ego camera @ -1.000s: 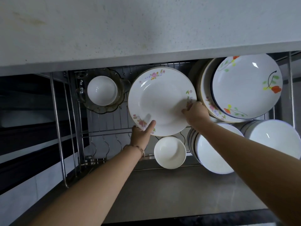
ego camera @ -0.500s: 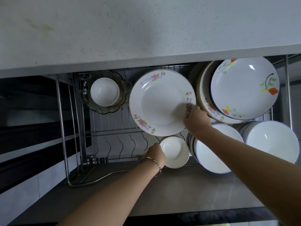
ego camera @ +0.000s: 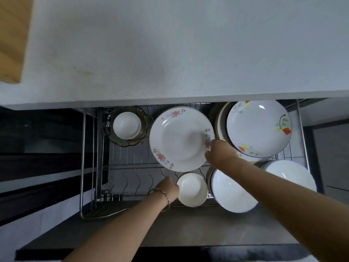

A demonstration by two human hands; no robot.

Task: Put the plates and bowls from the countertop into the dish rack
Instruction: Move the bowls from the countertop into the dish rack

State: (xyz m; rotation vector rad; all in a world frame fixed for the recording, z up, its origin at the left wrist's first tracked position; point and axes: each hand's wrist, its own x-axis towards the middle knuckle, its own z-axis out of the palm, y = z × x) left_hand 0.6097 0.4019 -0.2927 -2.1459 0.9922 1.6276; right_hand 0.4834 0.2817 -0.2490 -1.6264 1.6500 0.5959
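Note:
A white plate with pink flowers on its rim [ego camera: 179, 138] stands on edge in the wire dish rack [ego camera: 130, 168] under the countertop [ego camera: 170, 50]. My right hand [ego camera: 219, 153] grips the plate's right rim. My left hand [ego camera: 168, 187] is lower, at the left rim of a small white bowl [ego camera: 192, 189] standing in the rack's front row; its fingers are hidden behind the hand. To the right, plates with orange flowers [ego camera: 258, 127] lean in the back row, and plain white plates [ego camera: 232, 190] stand in front.
A small white bowl [ego camera: 127, 125] sits inside a scalloped glass dish [ego camera: 146, 129] at the rack's back left. Empty wire slots run along the front left of the rack. A wooden board edge [ego camera: 11, 38] lies on the counter's far left. More white plates [ego camera: 289, 173] stand at far right.
My left hand let go of the flowered plate's lower rim and dropped to the small white bowl. My right hand stays on the plate's right rim. The view tilted up over the counter.

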